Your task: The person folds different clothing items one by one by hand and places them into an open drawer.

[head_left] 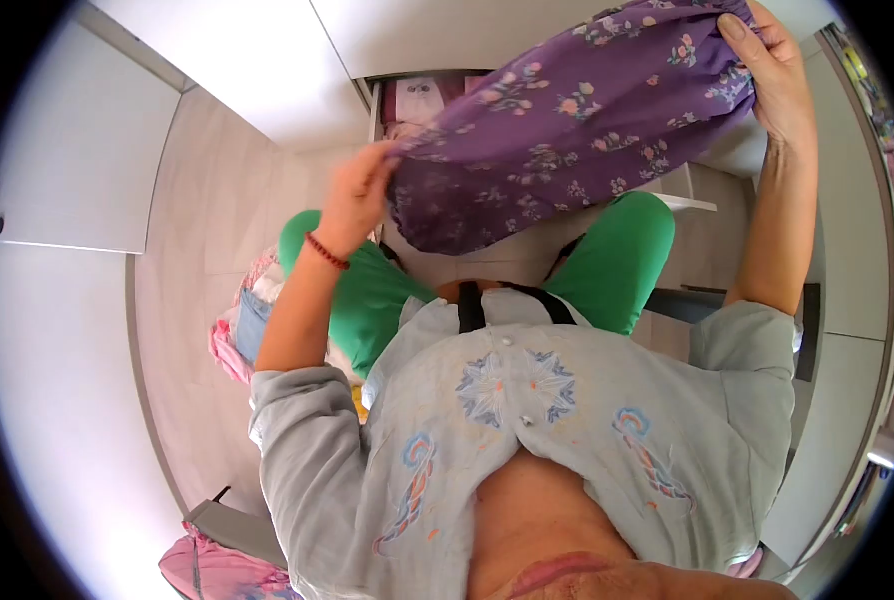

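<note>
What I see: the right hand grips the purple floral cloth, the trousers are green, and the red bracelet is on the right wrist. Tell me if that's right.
Wrong on the red bracelet: the head view shows it on the wrist of the left hand. The right hand does grip the purple floral cloth, and the trousers are green.
</note>
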{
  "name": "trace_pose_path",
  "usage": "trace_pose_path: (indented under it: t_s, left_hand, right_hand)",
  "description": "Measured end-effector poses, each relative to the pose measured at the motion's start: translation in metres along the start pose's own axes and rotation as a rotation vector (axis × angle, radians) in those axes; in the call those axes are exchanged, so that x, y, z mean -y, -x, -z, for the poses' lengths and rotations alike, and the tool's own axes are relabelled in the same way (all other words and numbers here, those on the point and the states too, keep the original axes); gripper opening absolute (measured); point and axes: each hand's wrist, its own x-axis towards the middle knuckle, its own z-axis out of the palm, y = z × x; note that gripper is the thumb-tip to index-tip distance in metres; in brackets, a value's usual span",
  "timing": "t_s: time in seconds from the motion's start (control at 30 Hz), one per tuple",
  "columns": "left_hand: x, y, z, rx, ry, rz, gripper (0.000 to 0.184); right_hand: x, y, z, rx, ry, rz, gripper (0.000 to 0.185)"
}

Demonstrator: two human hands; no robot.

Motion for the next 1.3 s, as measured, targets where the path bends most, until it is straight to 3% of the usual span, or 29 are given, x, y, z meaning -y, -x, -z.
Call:
trace_pose_path:
  t_s: [0.03,0.1,0.17,0.2,0.23,0.27,0.3,0.33,0.37,0.4,0.47,0.53,0.57,0.67,0.73,0.77,0.8,0.83,0.9,0.93,1.07,1.13,1.17,1.2,1.27,1.3]
  left_hand:
    - [0.000,-0.001,0.001,0.017,0.153,0.085,0.014]
    - [-0.004,0.001,0.004,0.053,0.158,0.075,0.016]
    - [-0.027,0.008,0.014,0.632,0.435,0.337,0.016]
    - [-0.031,0.010,0.017,0.642,0.430,0.327,0.016]
    - [-0.034,0.013,0.020,0.846,0.629,0.244,0.018]
    - [-0.034,0.013,0.020,1.047,0.837,0.157,0.023]
    - [-0.034,0.009,0.011,1.055,0.842,0.149,0.023]
    - [-0.034,0.003,-0.005,1.230,1.026,-0.080,0.027]
    - [-0.028,0.015,-0.020,1.221,1.238,-0.139,0.035]
    - [-0.022,0.026,-0.034,1.226,1.453,-0.200,0.043]
    - [-0.035,0.040,-0.058,0.853,1.682,0.336,0.047]
    - [-0.088,0.030,-0.071,0.547,1.156,0.624,0.048]
    - [-0.097,0.030,-0.084,0.491,1.017,0.686,0.048]
    - [-0.096,0.044,-0.117,0.503,1.031,0.636,0.048]
    - [-0.091,0.056,-0.122,0.540,1.084,0.614,0.047]
    - [-0.089,0.062,-0.123,0.555,1.101,0.613,0.047]
    - [-0.086,0.066,-0.122,0.568,1.122,0.614,0.047]
    - [-0.085,0.069,-0.121,0.582,1.136,0.620,0.047]
    - [-0.080,0.076,-0.117,0.611,1.171,0.631,0.047]
    - [-0.078,0.080,-0.113,0.624,1.185,0.638,0.046]
    - [-0.068,0.082,-0.106,0.587,1.230,0.682,0.046]
    - [-0.059,0.076,-0.108,0.495,1.239,0.710,0.046]
    - [-0.053,0.073,-0.107,0.451,1.246,0.725,0.046]
    - [-0.047,0.071,-0.108,0.400,1.253,0.744,0.045]
    - [-0.033,0.065,-0.103,0.299,1.271,0.771,0.045]
    - [-0.026,0.062,-0.102,0.245,1.280,0.781,0.045]
  right_hand:
    - [0.001,0.008,0.002,-0.035,0.015,0.009,0.022]
    - [0.009,0.005,-0.002,0.006,0.008,0.035,0.023]
    - [0.021,0.003,0.005,0.044,0.006,0.081,0.023]
    - [0.027,0.006,0.014,0.100,0.076,0.075,0.025]
    - [0.032,0.011,0.019,0.157,0.148,0.061,0.028]
    - [0.031,0.017,0.017,0.057,0.102,0.135,0.038]
    - [0.038,0.022,0.014,0.051,0.113,0.134,0.038]
    - [0.044,0.027,0.011,0.002,0.090,0.216,0.042]
    - [0.051,0.028,0.009,-0.044,0.068,0.304,0.047]
    - [0.054,0.022,0.016,0.115,-0.037,0.277,0.049]
    - [0.068,0.024,-0.002,0.129,-0.035,0.328,0.047]
    - [0.077,0.020,-0.008,0.143,-0.031,0.380,0.045]
    - [0.078,0.015,-0.006,0.199,0.075,0.315,0.039]
    - [0.084,0.007,-0.017,0.339,0.224,-0.012,0.021]
    - [0.073,-0.013,-0.032,0.402,0.584,0.059,0.022]
    - [0.054,-0.018,-0.041,0.434,0.423,-0.008,0.027]
    - [0.050,-0.022,-0.053,0.448,0.610,-0.074,0.030]
    - [0.015,-0.022,-0.055,0.378,0.774,0.122,0.034]
    - [-0.033,-0.028,-0.073,0.529,0.680,-0.212,0.032]
    - [-0.071,-0.025,-0.076,0.560,0.616,-0.087,0.039]
    - [-0.132,0.002,-0.083,0.455,0.618,-0.028,0.041]
    - [-0.135,0.017,-0.077,0.490,0.561,-0.329,0.047]
    - [-0.136,0.029,-0.072,0.485,0.555,-0.332,0.047]
    - [-0.137,0.044,-0.067,0.625,0.511,-0.419,0.051]
    - [-0.146,0.067,-0.058,0.872,0.369,-0.829,0.058]
    - [-0.156,0.078,-0.057,0.968,0.254,-1.154,0.062]
